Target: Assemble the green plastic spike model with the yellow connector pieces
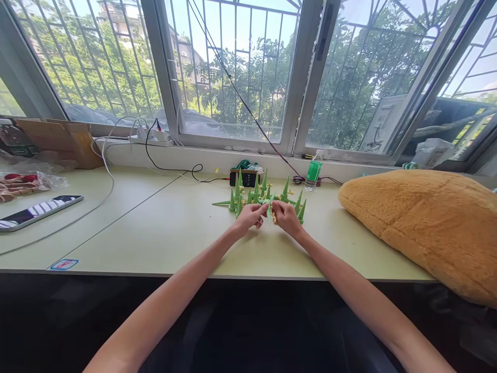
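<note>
Both hands meet over the middle of the table, fingers closed on a small pale green spiky piece [269,208]. My left hand [250,217] pinches its left side between thumb and fingers. From the other side, my right hand [286,215] grips it with thumb and index finger. Right behind and around the hands stand several light green pointed cones [286,187], with small yellow bits among them. One cone [220,203] lies flat on the left, pointing outward. The hands hide part of this group, and the exact kind of the held piece is too small to make out.
A phone-like black device [244,178] on a cable stands behind the cones. Beside it is a green-labelled bottle [313,171]. A big brown plush cushion [423,223] covers the right side. On the left lie a phone [41,211], a white cable [108,194] and a plastic bag [29,184].
</note>
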Tool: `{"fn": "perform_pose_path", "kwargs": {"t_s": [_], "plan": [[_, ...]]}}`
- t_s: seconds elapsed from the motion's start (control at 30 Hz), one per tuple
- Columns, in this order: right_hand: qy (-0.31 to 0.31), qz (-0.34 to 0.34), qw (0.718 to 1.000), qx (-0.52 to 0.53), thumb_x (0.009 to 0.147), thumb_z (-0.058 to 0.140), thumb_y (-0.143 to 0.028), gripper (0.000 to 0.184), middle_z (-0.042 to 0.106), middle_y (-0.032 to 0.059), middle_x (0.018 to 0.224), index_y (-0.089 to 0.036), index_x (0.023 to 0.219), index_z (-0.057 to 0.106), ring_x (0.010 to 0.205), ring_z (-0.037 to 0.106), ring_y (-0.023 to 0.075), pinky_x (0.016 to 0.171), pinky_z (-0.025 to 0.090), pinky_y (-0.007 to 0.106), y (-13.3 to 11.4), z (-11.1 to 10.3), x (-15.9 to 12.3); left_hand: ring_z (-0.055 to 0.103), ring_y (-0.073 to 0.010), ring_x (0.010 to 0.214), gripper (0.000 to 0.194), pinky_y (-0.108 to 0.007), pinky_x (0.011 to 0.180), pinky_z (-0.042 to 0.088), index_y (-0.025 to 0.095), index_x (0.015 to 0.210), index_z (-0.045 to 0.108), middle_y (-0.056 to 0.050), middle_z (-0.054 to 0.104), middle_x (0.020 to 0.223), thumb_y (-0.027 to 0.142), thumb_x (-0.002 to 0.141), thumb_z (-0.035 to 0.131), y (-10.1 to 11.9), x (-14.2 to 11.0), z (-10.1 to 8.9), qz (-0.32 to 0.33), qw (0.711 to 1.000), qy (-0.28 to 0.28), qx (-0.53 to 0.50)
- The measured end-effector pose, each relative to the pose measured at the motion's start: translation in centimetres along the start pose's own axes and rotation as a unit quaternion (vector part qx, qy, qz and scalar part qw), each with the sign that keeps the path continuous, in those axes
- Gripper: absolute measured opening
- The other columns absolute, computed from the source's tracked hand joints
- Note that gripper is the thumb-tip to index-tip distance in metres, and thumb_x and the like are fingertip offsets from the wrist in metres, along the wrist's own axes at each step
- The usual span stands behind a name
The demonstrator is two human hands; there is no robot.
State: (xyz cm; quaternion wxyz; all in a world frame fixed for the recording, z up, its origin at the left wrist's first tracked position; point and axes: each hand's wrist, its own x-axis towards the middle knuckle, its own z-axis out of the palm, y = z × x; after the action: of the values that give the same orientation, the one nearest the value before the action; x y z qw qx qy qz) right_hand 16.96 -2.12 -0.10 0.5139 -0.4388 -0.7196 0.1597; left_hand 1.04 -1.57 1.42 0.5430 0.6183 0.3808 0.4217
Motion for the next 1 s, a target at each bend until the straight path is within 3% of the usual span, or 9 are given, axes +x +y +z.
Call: {"fn": "perform_pose_path", "kwargs": {"t_s": [0.2,0.37,0.47,0.63,0.77,1.0], "plan": [[0.000,0.064,0.997,0.046,0.092,0.038,-0.056,0.048,0.046,-0.0013,0.048,-0.022,0.058,0.042,0.041,0.042,0.0119,0.045,0.034,0.026,0.2,0.1,0.1,0.040,-0.0058,0.037,0.045,-0.021,0.037,0.027,0.017,0.074,0.054,0.006,0.045,0.047,0.058,0.069,0.070,0.2,-0.4,0.1,0.109,0.991,0.014,0.075],[0.007,0.086,0.994,0.066,0.090,0.037,-0.062,0.053,0.048,0.0011,0.048,-0.022,0.057,0.045,0.042,0.046,0.0140,0.042,0.035,0.028,0.2,0.2,0.1,0.038,-0.0066,0.037,0.039,-0.021,0.039,0.028,0.017,0.076,0.056,0.007,0.042,0.044,0.053,0.072,0.069,0.7,-0.7,0.2,0.121,0.988,0.025,0.098],[0.009,0.091,0.992,0.092,0.089,0.038,-0.062,0.051,0.047,0.0004,0.048,-0.022,0.058,0.042,0.039,0.043,0.0128,0.039,0.034,0.027,0.0,0.2,0.0,0.040,-0.0060,0.040,0.038,-0.021,0.039,0.029,0.016,0.078,0.057,0.003,0.050,0.053,0.052,0.072,0.069,0.7,-0.7,0.2,0.127,0.987,0.027,0.094],[-0.010,0.119,0.981,0.156,0.086,0.043,-0.064,0.051,0.041,-0.0019,0.046,-0.023,0.056,0.036,0.036,0.038,0.0112,0.036,0.031,0.027,-0.6,0.0,0.0,0.043,-0.0045,0.048,0.038,-0.021,0.043,0.034,0.016,0.090,0.062,-0.004,0.061,0.085,0.050,0.074,0.069,-0.2,-0.1,0.1,0.186,0.973,0.047,0.129],[-0.020,0.130,0.977,0.171,0.087,0.043,-0.061,0.050,0.037,-0.0030,0.044,-0.024,0.055,0.034,0.035,0.034,0.0108,0.035,0.030,0.027,-0.7,-0.1,0.1,0.039,-0.0037,0.050,0.031,-0.021,0.048,0.036,0.017,0.093,0.066,-0.004,0.058,0.092,0.045,0.080,0.064,-0.9,0.3,-0.2,0.251,0.945,0.063,0.201],[0.020,0.083,0.994,0.072,0.092,0.037,-0.059,0.051,0.047,0.0001,0.049,-0.022,0.057,0.041,0.043,0.043,0.0125,0.044,0.035,0.026,0.0,0.2,0.1,0.044,-0.0047,0.053,0.033,-0.020,0.053,0.042,0.018,0.108,0.063,-0.005,0.058,0.095,0.041,0.085,0.059,-1.3,0.6,0.1,0.254,0.937,0.070,0.230]]}}
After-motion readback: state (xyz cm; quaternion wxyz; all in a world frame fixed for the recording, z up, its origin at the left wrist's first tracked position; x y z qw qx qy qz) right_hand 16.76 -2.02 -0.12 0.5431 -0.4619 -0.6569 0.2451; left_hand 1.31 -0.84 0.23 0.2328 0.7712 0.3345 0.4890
